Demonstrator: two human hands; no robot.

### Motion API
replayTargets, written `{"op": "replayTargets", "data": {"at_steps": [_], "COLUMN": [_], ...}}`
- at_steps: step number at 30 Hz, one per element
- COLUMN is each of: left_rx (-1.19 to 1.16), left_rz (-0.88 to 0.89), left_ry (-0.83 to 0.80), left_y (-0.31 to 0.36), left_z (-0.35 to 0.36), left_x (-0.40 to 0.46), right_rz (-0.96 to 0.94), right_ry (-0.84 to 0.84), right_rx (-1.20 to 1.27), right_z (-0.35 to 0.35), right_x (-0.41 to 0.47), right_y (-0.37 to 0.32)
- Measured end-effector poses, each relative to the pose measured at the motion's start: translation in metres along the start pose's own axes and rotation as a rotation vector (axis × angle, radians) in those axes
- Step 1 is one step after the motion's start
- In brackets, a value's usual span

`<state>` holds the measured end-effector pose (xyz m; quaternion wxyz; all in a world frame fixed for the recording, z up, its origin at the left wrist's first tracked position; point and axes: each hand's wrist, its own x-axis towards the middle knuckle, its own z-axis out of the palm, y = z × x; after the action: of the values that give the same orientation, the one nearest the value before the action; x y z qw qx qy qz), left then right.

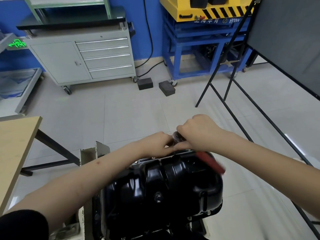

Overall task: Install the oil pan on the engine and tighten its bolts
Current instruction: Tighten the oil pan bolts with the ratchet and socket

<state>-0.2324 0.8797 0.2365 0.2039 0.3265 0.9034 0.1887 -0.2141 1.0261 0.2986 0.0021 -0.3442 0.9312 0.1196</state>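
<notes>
A glossy black oil pan (166,184) sits on the upturned engine at the bottom middle, with bolts visible along its flange at the lower right. Over the pan's far edge, my right hand (199,134) grips the metal head of a ratchet wrench (178,136). Its red handle (210,161) slants down to the right and looks blurred. My left hand (160,144) reaches in from the left and pinches at the tool just under the ratchet head. The bolt beneath both hands is hidden.
A wooden table (15,144) stands at the left. On the tiled floor beyond are a grey drawer cabinet (83,59), two black blocks (155,85), a blue and yellow machine frame (204,40), and a dark board on a black stand (285,40) at the right.
</notes>
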Motion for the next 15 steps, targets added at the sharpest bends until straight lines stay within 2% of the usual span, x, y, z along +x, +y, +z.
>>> {"op": "replayTargets", "data": {"at_steps": [2, 7, 12, 15], "left_rx": [-0.008, -0.07, -0.1, -0.115], "left_rz": [-0.037, -0.022, -0.044, -0.039], "left_ry": [0.014, -0.006, 0.058, 0.084], "left_y": [0.0, 0.006, 0.003, 0.006], "left_z": [0.002, 0.007, 0.006, 0.009], "left_x": [0.002, 0.005, 0.004, 0.006], "right_rz": [0.033, -0.085, 0.061, 0.043], "right_ry": [-0.032, 0.013, -0.035, -0.002], "right_rx": [0.035, 0.06, 0.053, 0.132], "right_z": [0.001, 0.004, 0.002, 0.006], "right_x": [-0.001, -0.002, -0.003, -0.004], "right_y": [-0.002, 0.008, 0.002, 0.006]}}
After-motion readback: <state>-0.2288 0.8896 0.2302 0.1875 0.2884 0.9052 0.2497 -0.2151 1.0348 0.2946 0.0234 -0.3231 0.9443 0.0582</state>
